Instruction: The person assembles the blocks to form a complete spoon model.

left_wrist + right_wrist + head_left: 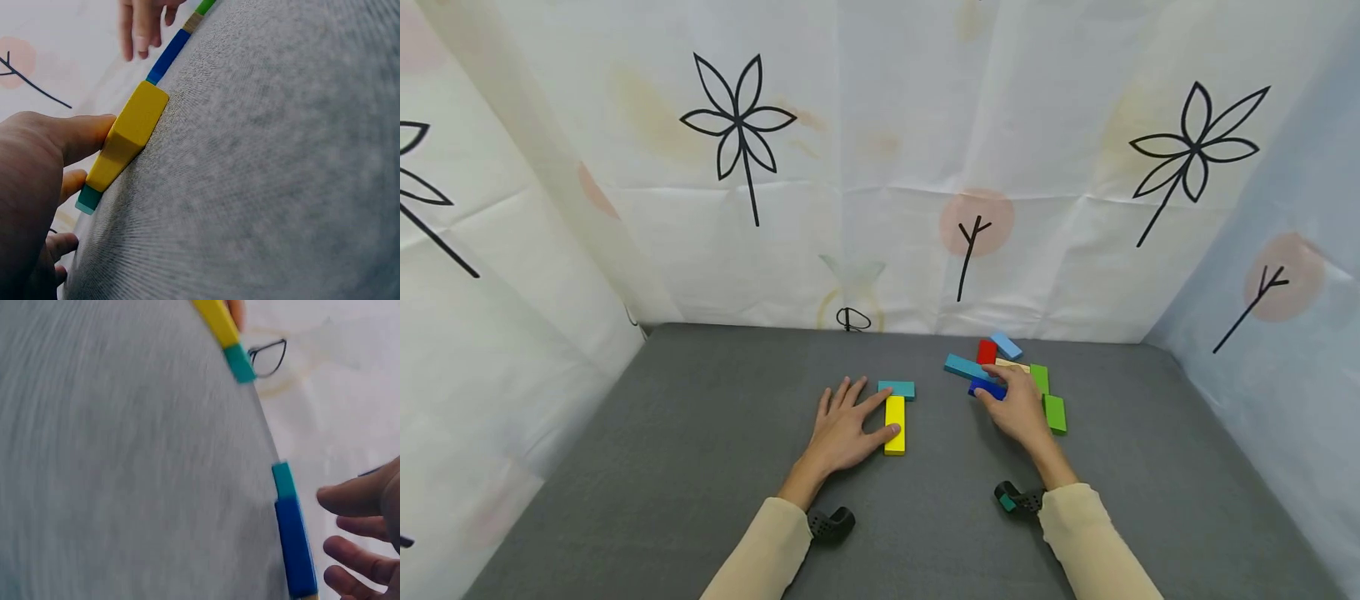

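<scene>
On the grey table, a yellow block (895, 408) lies lengthwise with a teal block (898, 389) across its far end. My left hand (844, 433) is spread flat beside them; its thumb rests on the yellow block and its index finger reaches the teal one. Over the pile at the right is my right hand (1018, 407), fingers slightly bent and holding nothing. Under its thumb and fingers are a dark blue block (985, 389) and a lighter blue block (962, 366). In the right wrist view, a gap shows between that thumb and the dark blue block (295, 547).
Around the right hand lie a red block (987, 351), a light blue block (1006, 345), a plain wooden block (1013, 364) and two green blocks, one nearer (1055, 414). A patterned white cloth (887, 167) hangs behind the table.
</scene>
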Tool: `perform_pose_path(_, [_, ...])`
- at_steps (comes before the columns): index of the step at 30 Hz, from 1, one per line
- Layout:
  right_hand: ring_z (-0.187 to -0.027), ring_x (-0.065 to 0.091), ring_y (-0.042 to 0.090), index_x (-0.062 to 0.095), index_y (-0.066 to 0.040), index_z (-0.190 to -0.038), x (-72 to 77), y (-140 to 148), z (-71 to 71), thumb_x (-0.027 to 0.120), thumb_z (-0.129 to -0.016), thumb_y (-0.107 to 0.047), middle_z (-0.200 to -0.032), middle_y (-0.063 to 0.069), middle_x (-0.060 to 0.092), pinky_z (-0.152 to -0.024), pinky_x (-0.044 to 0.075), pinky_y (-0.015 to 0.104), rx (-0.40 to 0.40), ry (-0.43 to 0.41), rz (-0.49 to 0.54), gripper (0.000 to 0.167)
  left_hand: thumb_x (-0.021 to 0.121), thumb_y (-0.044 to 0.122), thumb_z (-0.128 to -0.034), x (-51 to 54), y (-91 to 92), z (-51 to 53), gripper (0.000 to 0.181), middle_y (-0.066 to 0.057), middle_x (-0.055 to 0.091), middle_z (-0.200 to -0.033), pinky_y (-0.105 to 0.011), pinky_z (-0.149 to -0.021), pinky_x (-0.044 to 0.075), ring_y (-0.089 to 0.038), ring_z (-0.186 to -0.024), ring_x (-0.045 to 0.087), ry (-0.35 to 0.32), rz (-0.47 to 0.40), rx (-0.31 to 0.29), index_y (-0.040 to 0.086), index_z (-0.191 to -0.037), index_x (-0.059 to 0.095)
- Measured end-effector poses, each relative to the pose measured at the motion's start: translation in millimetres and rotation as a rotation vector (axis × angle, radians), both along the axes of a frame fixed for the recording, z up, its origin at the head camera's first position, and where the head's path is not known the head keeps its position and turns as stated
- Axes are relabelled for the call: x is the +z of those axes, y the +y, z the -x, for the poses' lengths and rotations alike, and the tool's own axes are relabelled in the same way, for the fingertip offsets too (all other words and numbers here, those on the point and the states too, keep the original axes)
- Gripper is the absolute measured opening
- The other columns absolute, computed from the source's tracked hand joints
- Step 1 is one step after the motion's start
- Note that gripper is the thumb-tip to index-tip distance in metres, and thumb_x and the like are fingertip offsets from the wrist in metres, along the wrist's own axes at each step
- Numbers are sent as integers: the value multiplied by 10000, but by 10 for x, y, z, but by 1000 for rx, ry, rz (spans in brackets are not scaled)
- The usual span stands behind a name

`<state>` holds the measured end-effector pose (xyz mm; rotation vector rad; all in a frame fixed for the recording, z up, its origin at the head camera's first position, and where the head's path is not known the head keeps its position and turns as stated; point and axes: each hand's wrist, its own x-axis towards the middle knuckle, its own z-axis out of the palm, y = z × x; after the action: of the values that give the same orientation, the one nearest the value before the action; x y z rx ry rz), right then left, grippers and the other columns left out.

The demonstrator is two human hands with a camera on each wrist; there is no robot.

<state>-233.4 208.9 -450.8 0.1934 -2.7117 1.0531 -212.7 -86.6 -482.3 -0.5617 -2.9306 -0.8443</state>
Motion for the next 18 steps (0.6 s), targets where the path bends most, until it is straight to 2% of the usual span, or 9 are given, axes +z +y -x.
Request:
perform_pose_path(3, [-1231,471,482,636,12,-1339,-10,56,-23,741,-917,-139,-1287,276,584,-974,271,687,-40,-30,-107,460,570,625,-954,4,9,-5,671,-143,298,-1638,-618,-1206,7,-391,-1534,140,-11,0,-2,296,-1533,485])
perform_pose_path(7, [-1139,492,467,665,-4,-1303,-27,67,-23,775,-896,-178,-1196,254,614,-914,272,687,-68,-32,-221,456,564,631,-957,29,12,-12,678,-136,282,-1646,-620,-1205,-17,-385,-1539,123,-29,7,1,299,-1541,471])
perform_pose_path(10, [-1041,506,418,676,-8,-1280,-35,57,-24,806,-875,-224,-1018,175,639,-866,266,645,-67,-19,-251,477,558,636,-960,42,11,-20,682,-133,277,-1649,-628,-1201,-28,-384,-1540,115,-35,11,2,300,-1546,463])
perform_pose_path(13, [-947,496,368,684,-19,-1265,-31,47,-35,832,-853,-290,-840,80,585,-824,239,606,-53,-9,-256,515,551,641,-961,42,8,-22,686,-131,276,-1649,-632,-1199,-31,-383,-1541,113,-36,18,2,303,-1550,455])
perform_pose_path(18, [-932,467,333,678,-62,-1302,-15,80,-48,841,-831,-396,-817,27,549,-811,206,603,11,-28,-277,600,540,649,-962,21,6,-10,688,-126,279,-1649,-633,-1199,-27,-379,-1541,119,-32,26,2,307,-1552,451])
